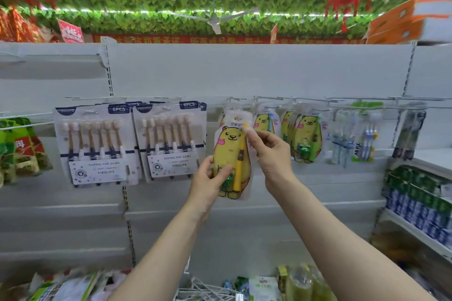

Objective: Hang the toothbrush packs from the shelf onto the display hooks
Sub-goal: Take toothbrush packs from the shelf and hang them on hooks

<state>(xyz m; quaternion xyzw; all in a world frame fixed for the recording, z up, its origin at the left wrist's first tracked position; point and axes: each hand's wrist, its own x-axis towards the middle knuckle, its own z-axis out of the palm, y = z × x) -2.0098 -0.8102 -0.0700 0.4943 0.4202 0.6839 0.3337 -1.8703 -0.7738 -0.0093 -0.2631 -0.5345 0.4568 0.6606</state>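
Observation:
I hold a yellow bear-shaped toothbrush pack [231,154] upright in front of the white back panel. My left hand [208,178] grips its lower left edge. My right hand [269,151] pinches its upper right corner. The pack's top sits just below a display hook [232,99]; whether it hangs on the hook I cannot tell. More bear packs [305,137] hang on hooks to the right. Two large six-brush packs [97,144] [171,139] hang to the left.
Blue and white toothbrush packs [354,137] hang further right. Loose packs [266,288] and spare wire hooks [205,291] lie on the shelf below. Green snack bags [19,149] hang at far left. Stacked boxes [420,205] fill a side shelf at right.

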